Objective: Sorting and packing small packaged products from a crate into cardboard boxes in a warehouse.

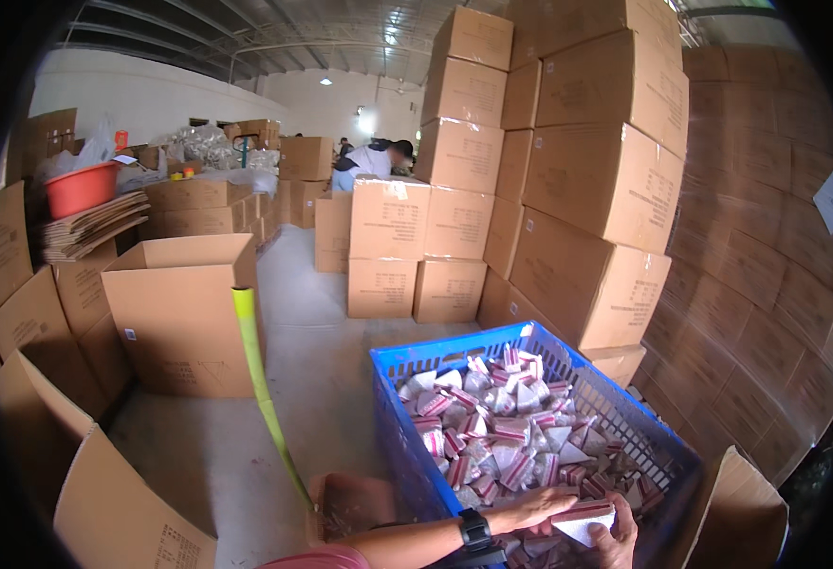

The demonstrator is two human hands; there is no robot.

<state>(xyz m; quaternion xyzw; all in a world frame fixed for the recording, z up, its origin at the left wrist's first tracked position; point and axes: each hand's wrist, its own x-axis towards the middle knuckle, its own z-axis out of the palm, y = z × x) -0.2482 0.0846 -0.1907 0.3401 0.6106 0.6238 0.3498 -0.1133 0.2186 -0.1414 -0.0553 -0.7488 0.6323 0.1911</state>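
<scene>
Head view: the right hand [618,539] is closed around a white, wedge-shaped packet with a maroon-striped edge [583,523], thumb near its pale face. The left hand [533,508] reaches in at the packet's left side, fingers extended; whether it grips or only touches cannot be told. The packet lies between the two hands, above the near end of a blue slotted plastic crate [399,444]. The step in hand looks like handling one packet over the crate; a next move would call for a secure right-hand hold before the left lets go. Below and beyond lie many loose white-and-maroon wrapped wedges [507,427]. Farther out stand an open brown cardboard box [179,332] and tall stacked brown cartons [583,180].
</scene>
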